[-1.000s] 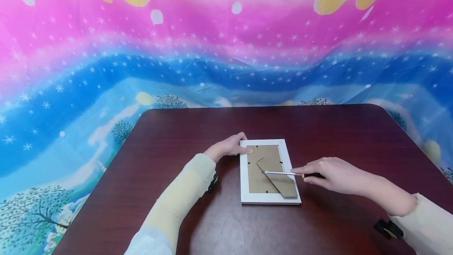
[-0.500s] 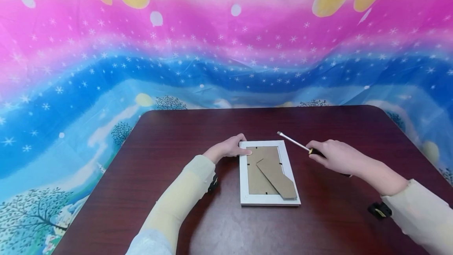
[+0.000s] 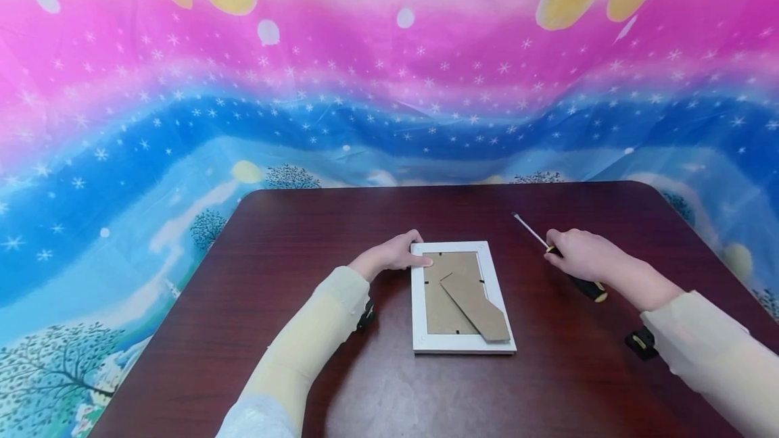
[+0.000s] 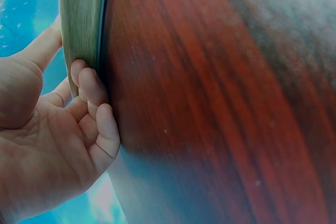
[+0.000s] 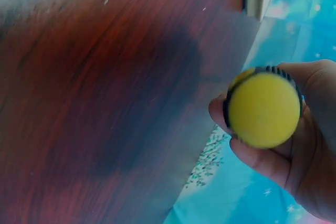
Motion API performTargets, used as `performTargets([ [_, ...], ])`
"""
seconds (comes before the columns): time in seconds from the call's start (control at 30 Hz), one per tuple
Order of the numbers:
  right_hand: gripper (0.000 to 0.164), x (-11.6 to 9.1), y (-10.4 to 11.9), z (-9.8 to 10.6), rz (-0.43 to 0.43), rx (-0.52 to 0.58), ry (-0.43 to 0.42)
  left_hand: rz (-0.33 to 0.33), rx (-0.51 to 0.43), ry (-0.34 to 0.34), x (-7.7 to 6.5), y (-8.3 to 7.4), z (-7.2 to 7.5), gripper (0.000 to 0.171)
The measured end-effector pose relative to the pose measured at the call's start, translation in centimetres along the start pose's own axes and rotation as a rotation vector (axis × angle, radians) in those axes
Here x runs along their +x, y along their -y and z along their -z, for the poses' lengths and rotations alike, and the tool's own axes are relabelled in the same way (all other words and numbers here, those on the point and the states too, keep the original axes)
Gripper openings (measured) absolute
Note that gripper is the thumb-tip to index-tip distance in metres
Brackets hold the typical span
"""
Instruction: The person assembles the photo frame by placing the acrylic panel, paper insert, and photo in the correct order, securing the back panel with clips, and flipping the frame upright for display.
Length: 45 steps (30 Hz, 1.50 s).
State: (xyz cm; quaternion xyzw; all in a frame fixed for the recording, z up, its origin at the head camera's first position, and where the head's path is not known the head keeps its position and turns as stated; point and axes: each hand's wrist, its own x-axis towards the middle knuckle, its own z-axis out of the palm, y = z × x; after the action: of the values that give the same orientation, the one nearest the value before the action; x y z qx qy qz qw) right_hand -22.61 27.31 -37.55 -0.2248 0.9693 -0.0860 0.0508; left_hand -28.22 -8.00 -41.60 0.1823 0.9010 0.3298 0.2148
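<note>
A white picture frame (image 3: 420, 303) lies face down on the table, its brown backing board and stand leg (image 3: 481, 309) facing up. Small dark tabs sit along the inner edge of the frame. My left hand (image 3: 392, 252) grips the frame's upper left corner, thumb on top; in the left wrist view its fingers (image 4: 93, 85) curl against the frame's side (image 4: 84, 19). Off to the right, my right hand (image 3: 587, 255) holds a flat-tipped screwdriver (image 3: 529, 228) by its black and yellow handle, the tip pointing away to the upper left. The yellow handle end (image 5: 265, 109) fills part of the right wrist view.
The dark red-brown table (image 3: 304, 222) has rounded far corners. Behind it hangs a pink and blue cloth (image 3: 389, 86) with snowflakes and trees. A black wrist device (image 3: 642, 343) sits under the right sleeve.
The screwdriver tip has left the backing board, and my right hand has carried the screwdriver up and to the right, away from the frame. The left hand and frame have stayed almost still.
</note>
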Motion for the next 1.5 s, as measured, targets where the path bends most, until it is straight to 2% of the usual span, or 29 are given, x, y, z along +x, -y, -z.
performTargets([
  [0.23,0.017,0.5,-1.1,-0.7,-0.064,-0.007,0.064,0.002,-0.006,0.002,0.0,0.1,-0.1,0.031],
  [0.7,0.018,1.0,-2.1,-1.3,-0.101,0.074,0.181,-0.004,-0.010,0.006,0.1,0.1,0.0,0.032],
  [1.5,0.021,1.1,-2.0,-2.0,-0.126,0.064,0.186,0.004,0.001,0.005,0.0,0.1,0.0,0.030],
])
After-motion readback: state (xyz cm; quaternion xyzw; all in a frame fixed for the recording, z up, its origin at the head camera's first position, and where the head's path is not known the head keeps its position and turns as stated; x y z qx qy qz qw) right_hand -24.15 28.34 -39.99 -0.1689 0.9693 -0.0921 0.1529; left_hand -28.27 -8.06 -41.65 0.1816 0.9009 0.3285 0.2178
